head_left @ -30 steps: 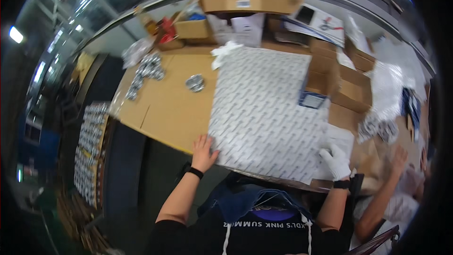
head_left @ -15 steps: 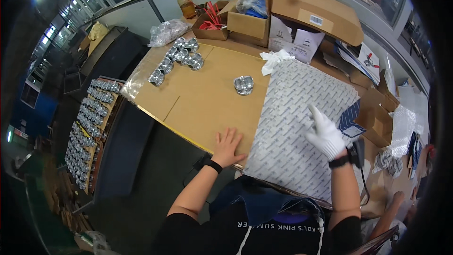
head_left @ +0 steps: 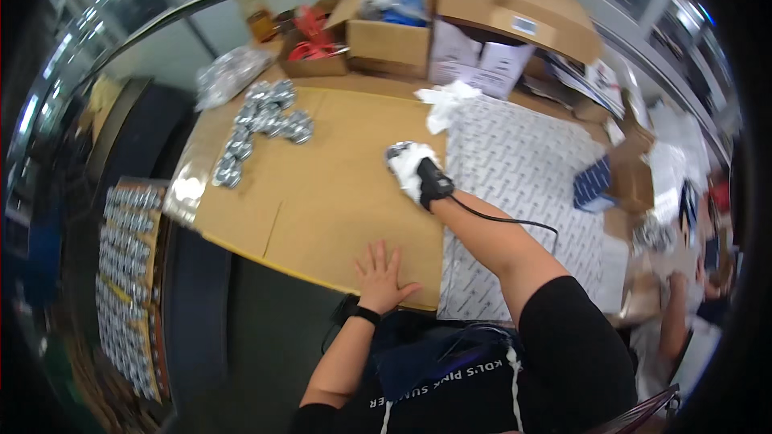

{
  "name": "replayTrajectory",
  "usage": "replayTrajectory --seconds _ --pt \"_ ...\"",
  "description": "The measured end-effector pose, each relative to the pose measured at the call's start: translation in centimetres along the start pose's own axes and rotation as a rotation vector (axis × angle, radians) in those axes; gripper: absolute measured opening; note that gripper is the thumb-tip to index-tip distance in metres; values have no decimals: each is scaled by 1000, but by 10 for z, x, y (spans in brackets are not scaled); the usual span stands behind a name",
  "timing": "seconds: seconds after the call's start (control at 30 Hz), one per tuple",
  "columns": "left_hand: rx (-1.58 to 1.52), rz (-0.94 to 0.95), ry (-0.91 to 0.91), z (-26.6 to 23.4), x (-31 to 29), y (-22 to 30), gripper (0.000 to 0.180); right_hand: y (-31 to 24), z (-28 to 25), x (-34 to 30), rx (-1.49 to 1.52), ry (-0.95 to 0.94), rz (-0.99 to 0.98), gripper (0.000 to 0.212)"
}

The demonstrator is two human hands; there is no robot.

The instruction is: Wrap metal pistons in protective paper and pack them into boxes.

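- The gloved right hand (head_left: 408,167) covered a small silvery part (head_left: 396,150), fingers curled over it.
- The bare left hand (head_left: 381,276) lay spread flat on the cardboard-topped counter (head_left: 322,185), nearer the body, well apart.

The gloved right hand (head_left: 409,167) has left the patterned grey sheet (head_left: 523,193) and now covers the small metal part (head_left: 400,153) beside the sheet's left edge — the bare left hand (head_left: 382,273) has slid slightly, to the sheet's lower-left corner.
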State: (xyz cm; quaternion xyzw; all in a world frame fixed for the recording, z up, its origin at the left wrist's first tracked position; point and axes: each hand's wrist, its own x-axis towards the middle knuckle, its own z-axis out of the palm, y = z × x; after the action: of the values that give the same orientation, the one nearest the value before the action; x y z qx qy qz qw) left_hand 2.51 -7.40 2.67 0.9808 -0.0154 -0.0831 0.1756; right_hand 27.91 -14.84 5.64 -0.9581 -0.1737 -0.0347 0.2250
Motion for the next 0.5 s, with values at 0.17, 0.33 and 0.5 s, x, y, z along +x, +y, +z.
replayTrajectory --seconds 0.17,0.33,0.5 --pt "9 -20 -7 -1 -3 -2 100 -11 -81 -37 -287 -128 -272 19" --pt "42 4 -8 -5 2 6 98 35 -172 -124 -82 -395 -9 30" --pt "32 -3 26 -12 -4 4 87 116 -230 -212 -180 -429 208 28"
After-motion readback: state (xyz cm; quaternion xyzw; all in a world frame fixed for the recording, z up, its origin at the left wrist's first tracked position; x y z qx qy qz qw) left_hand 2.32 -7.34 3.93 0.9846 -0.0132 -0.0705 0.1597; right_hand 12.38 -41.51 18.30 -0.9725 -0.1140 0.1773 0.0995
